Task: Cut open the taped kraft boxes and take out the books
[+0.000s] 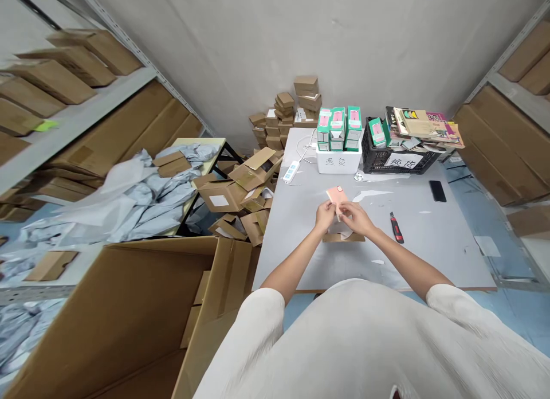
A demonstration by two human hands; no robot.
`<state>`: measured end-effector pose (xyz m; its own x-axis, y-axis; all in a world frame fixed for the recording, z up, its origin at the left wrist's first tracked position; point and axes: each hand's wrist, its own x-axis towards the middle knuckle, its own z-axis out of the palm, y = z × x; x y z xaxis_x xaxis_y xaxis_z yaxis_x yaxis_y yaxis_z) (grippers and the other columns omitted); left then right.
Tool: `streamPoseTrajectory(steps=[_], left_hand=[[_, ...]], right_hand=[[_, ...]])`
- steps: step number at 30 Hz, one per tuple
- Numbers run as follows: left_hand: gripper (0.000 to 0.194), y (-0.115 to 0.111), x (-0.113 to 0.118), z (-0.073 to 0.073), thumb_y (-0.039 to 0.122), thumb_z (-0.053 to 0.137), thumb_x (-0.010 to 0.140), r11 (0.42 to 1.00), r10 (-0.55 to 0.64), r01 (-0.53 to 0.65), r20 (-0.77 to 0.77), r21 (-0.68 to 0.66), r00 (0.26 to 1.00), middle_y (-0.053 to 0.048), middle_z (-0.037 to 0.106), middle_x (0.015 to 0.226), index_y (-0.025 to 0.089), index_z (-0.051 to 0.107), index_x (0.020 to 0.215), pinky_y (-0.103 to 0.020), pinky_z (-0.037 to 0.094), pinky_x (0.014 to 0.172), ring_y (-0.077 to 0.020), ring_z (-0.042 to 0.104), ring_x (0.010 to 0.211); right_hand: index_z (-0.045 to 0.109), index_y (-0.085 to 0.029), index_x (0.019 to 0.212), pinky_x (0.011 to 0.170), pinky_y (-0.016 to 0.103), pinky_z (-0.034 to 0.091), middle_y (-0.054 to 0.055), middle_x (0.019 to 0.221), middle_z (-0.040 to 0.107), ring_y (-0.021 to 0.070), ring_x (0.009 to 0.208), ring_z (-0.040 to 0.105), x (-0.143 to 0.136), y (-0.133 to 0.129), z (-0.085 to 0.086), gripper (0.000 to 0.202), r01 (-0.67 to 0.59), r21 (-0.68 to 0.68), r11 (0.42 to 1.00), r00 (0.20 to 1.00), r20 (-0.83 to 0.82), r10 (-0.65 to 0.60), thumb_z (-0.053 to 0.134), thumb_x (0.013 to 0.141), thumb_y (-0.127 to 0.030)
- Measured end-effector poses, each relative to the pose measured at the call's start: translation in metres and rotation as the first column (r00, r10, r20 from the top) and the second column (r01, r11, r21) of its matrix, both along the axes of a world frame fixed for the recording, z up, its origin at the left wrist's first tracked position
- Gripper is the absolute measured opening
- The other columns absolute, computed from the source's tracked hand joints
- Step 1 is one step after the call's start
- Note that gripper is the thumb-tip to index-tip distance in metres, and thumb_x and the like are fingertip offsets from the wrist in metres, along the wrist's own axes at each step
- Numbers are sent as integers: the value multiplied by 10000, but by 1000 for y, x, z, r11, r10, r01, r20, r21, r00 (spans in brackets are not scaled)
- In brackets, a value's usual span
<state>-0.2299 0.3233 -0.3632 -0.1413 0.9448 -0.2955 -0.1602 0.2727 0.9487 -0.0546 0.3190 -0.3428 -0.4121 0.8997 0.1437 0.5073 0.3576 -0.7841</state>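
Note:
Both hands hold a small flat pink item [338, 196] with a white and red label near its top; whether it is a booklet or a thin box I cannot tell. My left hand [325, 215] grips its lower left edge, fingers closed. At its lower right, my right hand [356, 218] has thumb and fingers pinched against it. Just beneath the hands, a small brown cardboard box [354, 238] lies on the grey table [296, 238], with whitish paper [344, 230] showing at it. A red and black utility knife [396, 227] lies to the right of my right hand.
At the table's back stand a white bin [339, 163] of green-and-pink boxes and a black crate [378, 161] of books. A phone [437, 191] lies right, a power strip [291, 172] left. A large open carton [223, 273] and piled boxes [223, 195] flank the table's left.

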Motion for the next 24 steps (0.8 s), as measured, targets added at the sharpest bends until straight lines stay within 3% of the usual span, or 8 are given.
streamPoseTrajectory(steps=[2, 4, 7, 11, 14, 19, 22, 24], left_hand=[[303, 3, -6, -3, 485, 775, 910, 999, 29, -29, -2, -29, 1000, -34, 759, 806, 184, 741, 925, -324, 601, 800, -209, 732, 825], [295, 6, -9, -5, 474, 769, 905, 998, 54, -54, 13, -40, 998, -50, 784, 868, 184, 737, 949, -322, 596, 792, -209, 733, 827], [319, 9, -11, -6, 487, 762, 905, 995, 87, -85, 52, -49, 995, -75, 811, 968, 185, 735, 1002, -336, 596, 801, -216, 744, 842], [377, 10, -12, -6, 524, 779, 903, 995, 84, -79, 84, -63, 993, -98, 823, 1053, 183, 741, 1061, -376, 612, 843, -236, 764, 882], [370, 10, -16, -5, 512, 766, 927, 995, 55, -50, 55, -81, 997, -111, 827, 1088, 182, 760, 1096, -404, 625, 881, -253, 774, 936], [360, 3, -15, -1, 401, 832, 899, 983, 146, -160, -137, -91, 980, -130, 806, 1203, 194, 776, 1188, -386, 599, 995, -259, 758, 1121], [400, -4, -5, 2, 487, 823, 923, 994, 16, -15, 3, -104, 1000, -131, 812, 1178, 186, 776, 1182, -389, 615, 951, -266, 782, 1076], [447, -9, 2, 5, 578, 802, 934, 994, -41, 52, 116, -92, 992, -132, 818, 1159, 178, 780, 1133, -403, 618, 963, -271, 791, 1068]], right_hand=[[756, -266, 1222, 1142, 519, 507, 115, 1368, 751, 327, 1308, 654, 4, 5, -5, 294, 11, -7, 1000, 1000, -19, -11, 639, 973, -370], [751, -252, 1257, 1150, 547, 502, 137, 1386, 734, 341, 1304, 648, 8, 13, -11, 355, 127, -48, 991, 991, -36, -128, 652, 953, -406], [740, -223, 1282, 1081, 533, 555, 149, 1312, 754, 330, 1185, 691, 14, 23, -16, 472, 299, -242, 923, 941, -87, -327, 690, 890, -481], [770, -215, 1119, 833, 390, 606, 64, 982, 809, 251, 903, 721, 17, 27, -16, 464, 146, -589, 795, 906, -244, -347, 736, 818, -567], [751, -210, 1042, 745, 340, 577, 31, 860, 791, 216, 791, 697, 17, 25, -10, 443, 105, -659, 745, 871, -301, -388, 800, 736, -527], [718, -223, 1015, 769, 343, 579, 45, 914, 792, 228, 835, 710, 11, 20, 3, 352, 229, -565, 793, 851, -279, -444, 747, 762, -466], [737, -232, 1067, 819, 370, 583, 59, 975, 794, 236, 848, 698, 4, 12, 10, 311, 278, -401, 873, 904, -199, -379, 687, 860, -460], [760, -245, 1113, 888, 398, 575, 78, 1040, 794, 253, 901, 694, 0, 4, 14, 284, 215, -237, 947, 959, -134, -251, 639, 940, -435]])
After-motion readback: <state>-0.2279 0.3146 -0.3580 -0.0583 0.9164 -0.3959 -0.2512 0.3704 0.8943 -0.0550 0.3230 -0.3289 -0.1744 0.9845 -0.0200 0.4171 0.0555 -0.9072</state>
